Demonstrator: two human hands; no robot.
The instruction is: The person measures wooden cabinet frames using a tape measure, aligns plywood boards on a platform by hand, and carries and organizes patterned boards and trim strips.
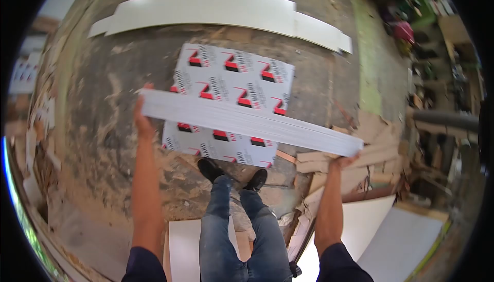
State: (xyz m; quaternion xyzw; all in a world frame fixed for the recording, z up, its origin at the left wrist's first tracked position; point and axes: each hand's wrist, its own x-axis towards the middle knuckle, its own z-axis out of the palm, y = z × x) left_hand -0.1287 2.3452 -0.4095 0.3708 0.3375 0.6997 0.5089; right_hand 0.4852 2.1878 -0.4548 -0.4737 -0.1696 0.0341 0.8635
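A long white stack of thin strips [247,120] is held up between both hands, slanting down to the right. My left hand [142,112] grips its left end, fingers wrapped round the edge. At the lower right end, my right hand [347,161] holds the stack from below. Behind it on the floor lies a pale printed sheet [231,76] with red and black logos, partly covered from view by the strips. My shoes show just below the sheet.
Long white boards [206,6] lie on the floor beyond the sheet. Cardboard pieces [375,133] are at the right, and white panels [401,241] at the lower right. Wood scraps [38,133] line the left edge. A green strip [368,60] runs along the right.
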